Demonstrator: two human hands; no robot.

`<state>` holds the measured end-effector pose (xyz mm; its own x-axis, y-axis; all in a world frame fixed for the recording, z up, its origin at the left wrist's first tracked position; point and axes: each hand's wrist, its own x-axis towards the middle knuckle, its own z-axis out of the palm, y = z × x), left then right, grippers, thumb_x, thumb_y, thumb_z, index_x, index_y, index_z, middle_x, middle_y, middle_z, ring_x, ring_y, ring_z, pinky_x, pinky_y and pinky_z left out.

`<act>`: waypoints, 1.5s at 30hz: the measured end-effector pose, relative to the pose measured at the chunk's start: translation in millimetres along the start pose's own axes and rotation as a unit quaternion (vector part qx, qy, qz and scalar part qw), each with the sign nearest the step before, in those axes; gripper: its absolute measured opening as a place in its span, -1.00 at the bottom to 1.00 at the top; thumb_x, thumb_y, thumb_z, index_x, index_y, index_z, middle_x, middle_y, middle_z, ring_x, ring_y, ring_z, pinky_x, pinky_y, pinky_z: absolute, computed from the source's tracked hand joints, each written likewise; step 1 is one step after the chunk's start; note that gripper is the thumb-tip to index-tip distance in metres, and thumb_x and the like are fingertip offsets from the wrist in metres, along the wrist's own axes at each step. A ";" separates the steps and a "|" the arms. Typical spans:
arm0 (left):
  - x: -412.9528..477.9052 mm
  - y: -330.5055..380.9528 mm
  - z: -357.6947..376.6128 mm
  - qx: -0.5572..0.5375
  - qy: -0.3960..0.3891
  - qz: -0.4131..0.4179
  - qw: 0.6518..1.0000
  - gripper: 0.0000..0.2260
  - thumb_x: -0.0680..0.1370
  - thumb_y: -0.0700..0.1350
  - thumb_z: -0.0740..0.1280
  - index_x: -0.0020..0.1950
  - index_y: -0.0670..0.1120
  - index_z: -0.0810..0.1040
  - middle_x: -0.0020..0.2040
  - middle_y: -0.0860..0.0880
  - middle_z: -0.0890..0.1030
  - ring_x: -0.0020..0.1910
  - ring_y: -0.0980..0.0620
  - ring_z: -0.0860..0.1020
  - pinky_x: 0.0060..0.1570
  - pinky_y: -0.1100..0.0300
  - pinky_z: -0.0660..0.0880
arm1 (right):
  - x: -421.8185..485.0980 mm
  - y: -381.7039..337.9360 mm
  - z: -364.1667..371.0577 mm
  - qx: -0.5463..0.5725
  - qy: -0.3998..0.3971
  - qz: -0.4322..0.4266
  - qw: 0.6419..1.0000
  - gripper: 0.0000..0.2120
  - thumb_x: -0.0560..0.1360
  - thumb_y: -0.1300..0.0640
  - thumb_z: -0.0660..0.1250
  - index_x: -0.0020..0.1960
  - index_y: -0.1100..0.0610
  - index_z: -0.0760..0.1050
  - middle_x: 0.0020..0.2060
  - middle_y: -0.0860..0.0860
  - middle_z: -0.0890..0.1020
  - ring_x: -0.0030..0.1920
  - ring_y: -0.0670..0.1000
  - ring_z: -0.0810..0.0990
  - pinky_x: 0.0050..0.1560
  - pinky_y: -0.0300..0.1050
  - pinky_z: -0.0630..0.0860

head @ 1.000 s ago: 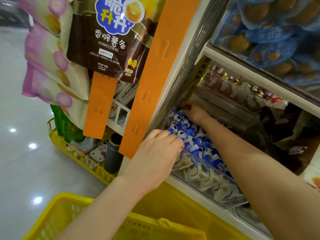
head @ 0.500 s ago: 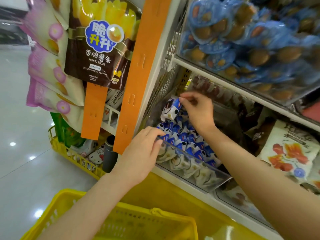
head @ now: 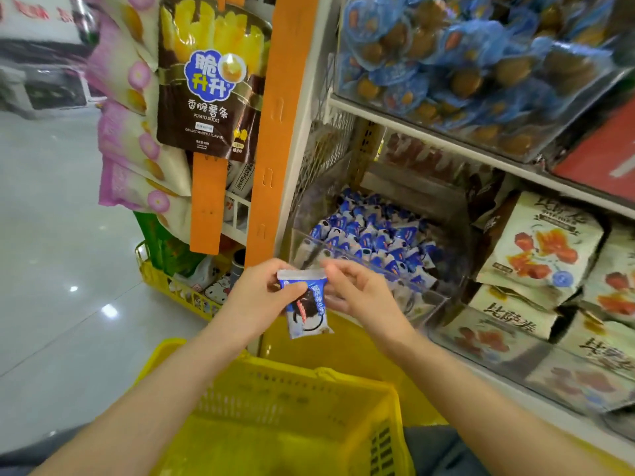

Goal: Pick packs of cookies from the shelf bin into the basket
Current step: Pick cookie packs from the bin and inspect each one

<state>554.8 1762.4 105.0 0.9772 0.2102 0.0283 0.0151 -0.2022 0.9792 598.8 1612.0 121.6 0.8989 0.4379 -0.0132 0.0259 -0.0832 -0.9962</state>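
Head view shows the left hand (head: 261, 297) and right hand (head: 357, 297) both pinching one cookie pack (head: 307, 309) by its top seam, just near of the shelf bin (head: 443, 297), above the basket (head: 275, 407). Uneven release could drop it outside.

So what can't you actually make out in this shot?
- Basket floor, head view: bottom edge crops it; contents unknowable.
- Cookie pack print: motion blur and the left hand thumb cover it.
- Shelf bin depth: its cloudy clear front hides the lower packs.
- Right hand grip: fingertips behind the pack.
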 end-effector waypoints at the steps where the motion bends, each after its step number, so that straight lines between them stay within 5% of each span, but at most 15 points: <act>1: -2.4 -4.9 -0.9 0.033 0.010 0.010 0.999 -0.98 0.51 -0.21 0.34 -0.12 -0.12 0.52 -0.23 -0.09 0.64 -0.25 -0.03 0.59 -0.29 0.09 0.52 | -1.8 4.7 4.9 -0.007 -0.004 0.003 1.000 -0.88 0.54 0.22 0.24 0.02 0.22 0.53 -0.18 0.09 0.61 -0.24 -0.11 0.58 -0.14 -0.26 0.58; 5: -14.4 -23.0 -3.6 0.079 0.049 0.023 0.995 -0.87 0.52 -0.15 0.32 -0.23 -0.10 0.51 -0.33 -0.12 0.59 -0.30 -0.11 0.55 -0.24 -0.12 0.51 | -4.5 23.2 20.0 -0.017 -0.016 0.031 0.999 -0.86 0.51 0.28 0.29 -0.21 0.15 0.51 -0.31 0.06 0.58 -0.36 -0.18 0.55 -0.28 -0.31 0.56; 11: -21.6 -39.7 -0.2 0.057 0.073 -0.021 0.996 -0.76 0.52 -0.16 0.32 -0.35 0.00 0.48 -0.44 0.04 0.51 -0.39 0.05 0.49 -0.32 0.03 0.48 | -6.2 41.5 25.8 -0.111 -0.034 -0.052 0.992 -0.87 0.46 0.19 0.39 -0.23 0.00 0.55 -0.36 -0.15 0.62 -0.32 -0.24 0.55 -0.28 -0.37 0.48; 17: -21.2 -41.4 4.4 -0.032 0.076 -0.095 0.992 -0.77 0.53 -0.15 0.29 -0.34 -0.10 0.48 -0.36 -0.11 0.55 -0.33 -0.01 0.56 -0.25 0.06 0.51 | -5.1 46.0 22.0 -0.401 -0.005 -0.268 0.876 -0.92 0.46 0.11 0.38 -0.10 0.11 0.60 -0.24 -0.12 0.57 -0.16 -0.21 0.44 -0.16 -0.35 0.40; 19: -24.1 -40.3 3.1 -0.060 0.064 -0.121 0.989 -0.79 0.54 -0.12 0.28 -0.30 -0.11 0.49 -0.33 -0.13 0.58 -0.36 0.06 0.59 -0.33 0.17 0.54 | -5.6 46.3 22.9 -0.411 -0.006 -0.277 0.869 -0.91 0.47 0.11 0.37 -0.09 0.12 0.60 -0.24 -0.11 0.56 -0.17 -0.22 0.41 -0.18 -0.40 0.35; 25: -38.7 -39.8 0.3 -0.117 0.006 -0.176 0.977 -0.86 0.50 -0.13 0.35 0.04 -0.10 0.51 -0.11 -0.06 0.66 -0.25 0.10 0.63 -0.26 0.23 0.57 | -3.0 44.3 23.1 -0.197 0.082 -0.130 0.968 -0.85 0.49 0.18 0.33 -0.22 -0.01 0.51 -0.32 -0.12 0.59 -0.29 -0.18 0.53 -0.27 -0.33 0.47; 30: -41.7 -37.1 -0.9 -0.150 0.079 -0.130 0.977 -0.93 0.50 -0.22 0.33 -0.02 -0.15 0.52 -0.18 -0.10 0.62 -0.35 0.15 0.61 -0.32 0.32 0.56 | 1.2 34.2 11.4 0.011 0.040 0.041 0.998 -0.89 0.53 0.29 0.25 -0.15 0.14 0.48 -0.25 0.10 0.61 -0.36 -0.18 0.60 -0.31 -0.32 0.57; 34: -35.0 -37.8 -6.1 -0.138 0.120 -0.117 0.976 -0.96 0.51 -0.18 0.33 -0.05 -0.10 0.54 -0.15 -0.07 0.63 -0.23 0.09 0.60 -0.27 0.27 0.59 | -1.8 32.3 2.5 -0.084 -0.084 0.101 0.988 -0.76 0.49 0.38 0.27 0.14 0.24 0.42 -0.14 0.24 0.59 -0.25 -0.02 0.57 -0.24 -0.27 0.53; 36: -33.0 -38.6 -7.3 -0.118 0.106 -0.123 0.980 -0.94 0.51 -0.17 0.34 -0.04 -0.08 0.56 -0.16 -0.06 0.65 -0.21 0.11 0.60 -0.29 0.31 0.58 | -5.2 32.5 2.8 -0.112 -0.131 0.126 0.977 -0.67 0.48 0.37 0.30 0.22 0.25 0.39 -0.14 0.14 0.61 -0.22 0.01 0.58 -0.19 -0.23 0.54; 41: -31.9 -40.8 -10.9 -0.084 0.034 -0.142 0.986 -0.92 0.50 -0.08 0.35 -0.07 -0.06 0.60 -0.21 0.01 0.69 -0.24 0.17 0.62 -0.30 0.35 0.55 | -7.9 31.7 3.8 -0.113 -0.139 0.134 0.975 -0.79 0.53 0.07 0.25 0.11 0.15 0.45 -0.07 0.02 0.65 -0.14 -0.09 0.64 -0.08 -0.17 0.58; 45: -33.1 -38.5 -9.0 -0.126 0.043 -0.143 0.981 -0.90 0.51 -0.08 0.33 -0.14 -0.04 0.63 -0.23 0.03 0.68 -0.25 0.17 0.59 -0.27 0.33 0.54 | -4.4 31.2 3.7 -0.076 -0.130 0.139 0.979 -0.83 0.53 0.05 0.23 0.04 0.12 0.49 -0.12 0.01 0.68 -0.15 -0.07 0.64 -0.02 -0.12 0.58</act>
<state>519.9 1771.8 68.2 0.9187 0.3064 -0.2493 0.2234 0.1174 0.9676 594.1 1610.8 90.3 0.7393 0.5902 -0.3241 -0.1218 -0.3562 -0.9264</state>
